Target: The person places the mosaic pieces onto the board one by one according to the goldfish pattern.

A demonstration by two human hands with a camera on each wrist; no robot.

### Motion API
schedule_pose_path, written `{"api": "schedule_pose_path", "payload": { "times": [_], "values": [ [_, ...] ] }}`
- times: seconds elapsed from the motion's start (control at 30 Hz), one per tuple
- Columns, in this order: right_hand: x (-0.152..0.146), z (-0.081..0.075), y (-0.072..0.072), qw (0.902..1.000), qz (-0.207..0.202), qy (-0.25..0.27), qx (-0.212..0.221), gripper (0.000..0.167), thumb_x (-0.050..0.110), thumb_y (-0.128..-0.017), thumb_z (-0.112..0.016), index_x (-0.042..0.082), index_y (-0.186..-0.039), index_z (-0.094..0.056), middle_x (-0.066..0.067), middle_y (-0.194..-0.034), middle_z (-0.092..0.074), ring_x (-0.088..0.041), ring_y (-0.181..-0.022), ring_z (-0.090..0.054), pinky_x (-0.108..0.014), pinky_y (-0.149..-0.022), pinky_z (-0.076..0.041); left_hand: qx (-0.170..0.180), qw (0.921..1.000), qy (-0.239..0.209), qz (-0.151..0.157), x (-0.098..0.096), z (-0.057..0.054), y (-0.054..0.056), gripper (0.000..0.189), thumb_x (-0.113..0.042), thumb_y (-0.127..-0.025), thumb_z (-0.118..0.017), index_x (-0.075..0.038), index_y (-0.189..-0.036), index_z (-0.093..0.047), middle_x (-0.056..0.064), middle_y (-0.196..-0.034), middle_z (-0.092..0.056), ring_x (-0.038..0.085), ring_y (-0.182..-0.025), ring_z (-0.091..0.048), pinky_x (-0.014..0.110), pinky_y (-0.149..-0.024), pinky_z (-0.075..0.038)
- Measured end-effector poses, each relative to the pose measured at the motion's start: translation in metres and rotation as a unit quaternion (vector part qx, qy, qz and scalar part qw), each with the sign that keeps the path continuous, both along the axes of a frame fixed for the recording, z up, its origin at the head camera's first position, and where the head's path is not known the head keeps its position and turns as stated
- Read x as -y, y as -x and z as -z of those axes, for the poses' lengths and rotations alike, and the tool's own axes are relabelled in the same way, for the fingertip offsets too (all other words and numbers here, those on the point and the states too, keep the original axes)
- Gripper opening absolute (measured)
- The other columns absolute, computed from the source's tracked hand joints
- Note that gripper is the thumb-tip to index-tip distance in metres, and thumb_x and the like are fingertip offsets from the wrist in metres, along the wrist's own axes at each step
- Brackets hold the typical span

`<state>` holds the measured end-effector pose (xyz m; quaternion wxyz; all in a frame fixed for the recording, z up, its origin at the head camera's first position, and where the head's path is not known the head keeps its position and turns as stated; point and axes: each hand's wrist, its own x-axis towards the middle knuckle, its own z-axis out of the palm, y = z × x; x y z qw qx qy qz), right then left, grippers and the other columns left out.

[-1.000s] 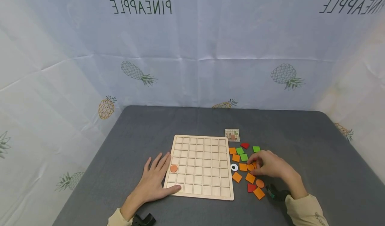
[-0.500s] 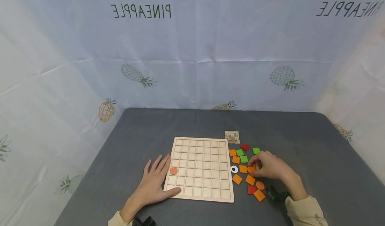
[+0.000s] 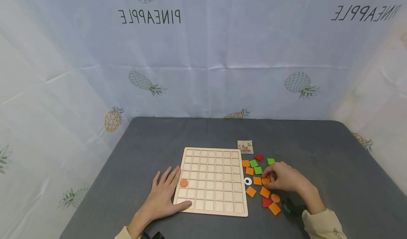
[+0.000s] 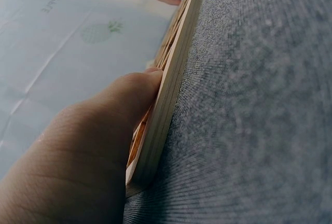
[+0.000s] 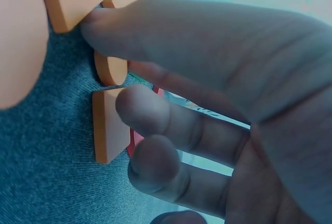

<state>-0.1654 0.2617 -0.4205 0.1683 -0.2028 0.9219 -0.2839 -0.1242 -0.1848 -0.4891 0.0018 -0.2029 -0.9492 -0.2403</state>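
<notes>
A wooden grid board (image 3: pixel 211 182) lies on the grey table, with one orange disc (image 3: pixel 183 183) in a cell near its left side. My left hand (image 3: pixel 163 196) rests spread at the board's left edge. Its thumb (image 4: pixel 137 92) lies over the front rim. To the right of the board, my right hand (image 3: pixel 286 177) pinches another orange disc (image 3: pixel 265 181) between thumb and index finger, low among the loose pieces. In the right wrist view the thumb covers part of that disc (image 5: pixel 110 70). An orange square (image 5: pixel 110 125) sits beside the other fingers.
Several orange squares (image 3: pixel 251 191), green squares (image 3: pixel 258 170), red pieces (image 3: pixel 266 203) and a white ring (image 3: pixel 248 181) lie close together right of the board. A small pattern card (image 3: pixel 245 147) is at the board's far right corner. A pineapple-print cloth (image 3: pixel 206 90) hangs behind the table.
The head view has tilted up slightly, so everything sits lower in it. Both hands stay nearly where they were, the right one still at the same orange disc.
</notes>
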Motion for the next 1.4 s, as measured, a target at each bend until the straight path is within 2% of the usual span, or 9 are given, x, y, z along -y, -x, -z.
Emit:
{"api": "schedule_pose_path", "payload": {
  "times": [0.17, 0.37, 0.77, 0.9, 1.07, 1.3, 1.4],
  "values": [
    [0.001, 0.0, -0.002, 1.0, 0.006, -0.006, -0.003, 0.02, 0.014, -0.089, -0.088, 0.006, -0.107, -0.082, 0.008, -0.064, -0.057, -0.004, -0.055, -0.047, -0.023, -0.055, -0.042, 0.002, 1.0, -0.001, -0.001, -0.001, 0.001, -0.001, 0.112, -0.074, -0.088, -0.071, -0.003, -0.169, -0.037, 0.019, -0.176, -0.037, 0.052, -0.163, -0.029, 0.08, -0.124, -0.012],
    [0.006, -0.004, -0.003, 0.9993, 0.032, -0.017, -0.01, 0.019, 0.018, -0.088, -0.09, 0.01, -0.104, -0.083, 0.008, -0.063, -0.054, -0.006, -0.055, -0.048, -0.022, -0.054, -0.038, 0.002, 1.0, 0.004, -0.002, 0.0, 0.002, -0.001, 0.113, -0.074, -0.088, -0.071, -0.003, -0.169, -0.037, 0.019, -0.176, -0.037, 0.051, -0.163, -0.029, 0.08, -0.125, -0.012],
    [0.021, -0.008, -0.002, 0.9955, 0.047, 0.011, -0.081, 0.024, 0.021, -0.091, -0.088, 0.007, -0.109, -0.084, 0.01, -0.062, -0.048, -0.002, -0.051, -0.039, -0.02, -0.052, -0.031, 0.011, 0.9999, -0.001, -0.002, 0.0, 0.0, -0.001, 0.113, -0.074, -0.089, -0.071, -0.003, -0.169, -0.036, 0.019, -0.177, -0.036, 0.051, -0.164, -0.028, 0.08, -0.125, -0.011],
    [0.032, -0.011, -0.003, 0.9929, 0.065, 0.018, -0.098, 0.027, 0.022, -0.091, -0.088, 0.005, -0.111, -0.083, 0.009, -0.062, -0.049, -0.003, -0.05, -0.036, -0.02, -0.051, -0.027, -0.003, 1.0, 0.0, 0.001, 0.001, 0.001, -0.001, 0.113, -0.075, -0.089, -0.071, -0.003, -0.169, -0.037, 0.019, -0.176, -0.038, 0.052, -0.163, -0.03, 0.081, -0.124, -0.013],
    [0.049, -0.016, 0.0, 0.9883, 0.079, 0.017, -0.129, 0.026, 0.022, -0.092, -0.087, 0.005, -0.111, -0.084, 0.007, -0.066, -0.056, -0.005, -0.053, -0.042, -0.021, -0.05, -0.031, -0.022, 0.9997, 0.0, 0.005, 0.002, 0.002, -0.001, 0.114, -0.077, -0.089, -0.07, -0.002, -0.168, -0.037, 0.019, -0.175, -0.04, 0.052, -0.161, -0.033, 0.082, -0.123, -0.015],
    [0.079, -0.024, 0.009, 0.9821, 0.072, 0.049, -0.167, 0.022, 0.018, -0.093, -0.086, 0.004, -0.109, -0.084, 0.005, -0.067, -0.058, -0.003, -0.051, -0.04, -0.019, -0.049, -0.027, -0.01, 0.9999, 0.007, 0.007, 0.001, -0.003, -0.002, 0.114, -0.077, -0.089, -0.069, -0.003, -0.169, -0.035, 0.019, -0.176, -0.038, 0.052, -0.162, -0.031, 0.081, -0.124, -0.013],
    [0.092, -0.025, 0.011, 0.9809, 0.071, 0.06, -0.171, 0.021, 0.019, -0.093, -0.086, 0.004, -0.109, -0.084, 0.004, -0.068, -0.06, -0.004, -0.054, -0.044, -0.02, -0.049, -0.03, -0.003, 0.9999, 0.008, 0.006, 0.0, -0.004, -0.001, 0.114, -0.076, -0.089, -0.07, -0.004, -0.17, -0.034, 0.019, -0.176, -0.037, 0.052, -0.163, -0.03, 0.081, -0.124, -0.012]
  ]
}}
